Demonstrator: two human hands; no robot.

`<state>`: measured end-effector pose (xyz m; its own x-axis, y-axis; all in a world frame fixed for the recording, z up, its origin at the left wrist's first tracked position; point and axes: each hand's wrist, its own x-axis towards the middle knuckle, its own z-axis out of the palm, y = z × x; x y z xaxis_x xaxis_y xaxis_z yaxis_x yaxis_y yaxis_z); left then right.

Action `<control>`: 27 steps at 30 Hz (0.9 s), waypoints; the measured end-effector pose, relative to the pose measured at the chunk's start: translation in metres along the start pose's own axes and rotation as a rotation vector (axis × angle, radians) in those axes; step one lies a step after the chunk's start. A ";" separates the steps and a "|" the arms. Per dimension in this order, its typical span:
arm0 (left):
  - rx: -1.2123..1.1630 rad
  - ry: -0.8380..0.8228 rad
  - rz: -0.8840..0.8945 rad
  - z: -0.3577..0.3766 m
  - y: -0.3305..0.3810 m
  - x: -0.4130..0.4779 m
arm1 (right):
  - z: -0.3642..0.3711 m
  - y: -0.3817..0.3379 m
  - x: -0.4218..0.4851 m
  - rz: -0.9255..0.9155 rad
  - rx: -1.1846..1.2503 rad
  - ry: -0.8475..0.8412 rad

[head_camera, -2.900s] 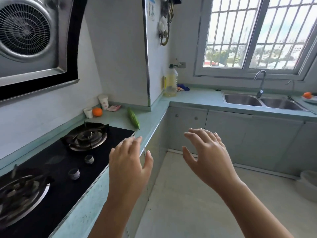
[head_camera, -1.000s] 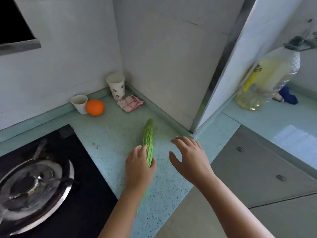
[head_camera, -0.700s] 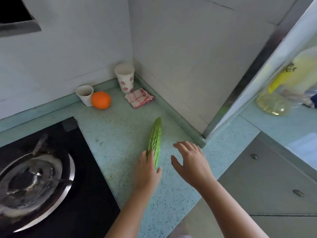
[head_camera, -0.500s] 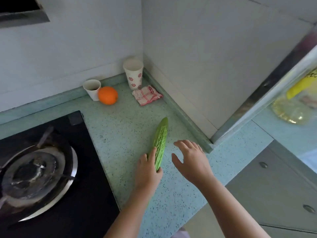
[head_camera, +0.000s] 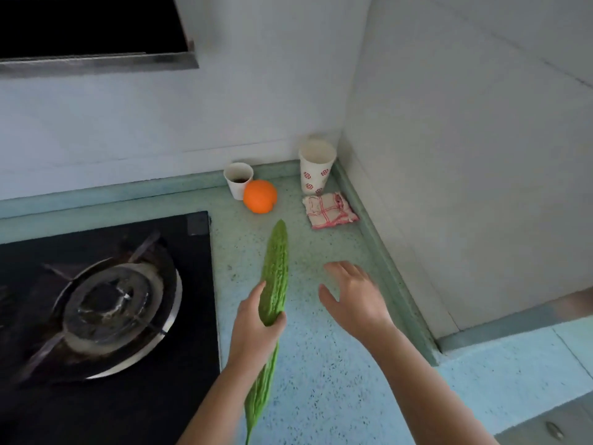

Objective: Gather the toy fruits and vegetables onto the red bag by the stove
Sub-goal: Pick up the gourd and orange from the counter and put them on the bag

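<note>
Kitchen corner, green bench: left hand now wraps the gourd, newly lifted toward the far red bag; right hand hovers open, empty.

Your single head camera looks steeply down from close above the worktop, facing its wall corner, stove at left.

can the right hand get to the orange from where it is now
Probably yes. The right hand is open and holds nothing, and the bare counter lies between it and the orange. The bitter gourd in the left hand sits just left of that path.
</note>
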<state>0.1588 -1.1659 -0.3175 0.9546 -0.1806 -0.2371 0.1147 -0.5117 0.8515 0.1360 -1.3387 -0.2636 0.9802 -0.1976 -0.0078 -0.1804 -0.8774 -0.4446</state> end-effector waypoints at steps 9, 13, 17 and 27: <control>-0.184 0.203 -0.129 -0.036 0.010 0.025 | 0.020 -0.024 0.076 -0.164 0.079 -0.090; -0.247 0.249 -0.162 -0.038 0.008 0.042 | 0.028 -0.032 0.110 -0.216 0.053 -0.134; -0.229 0.267 -0.164 -0.044 0.011 0.056 | 0.039 -0.034 0.141 -0.237 0.086 -0.121; -0.243 0.286 -0.188 -0.053 0.016 0.097 | 0.074 -0.034 0.211 -0.219 0.156 -0.023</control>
<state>0.2673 -1.1473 -0.3023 0.9447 0.1553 -0.2888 0.3233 -0.2947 0.8992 0.3546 -1.3183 -0.3169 0.9965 0.0009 0.0839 0.0488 -0.8197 -0.5707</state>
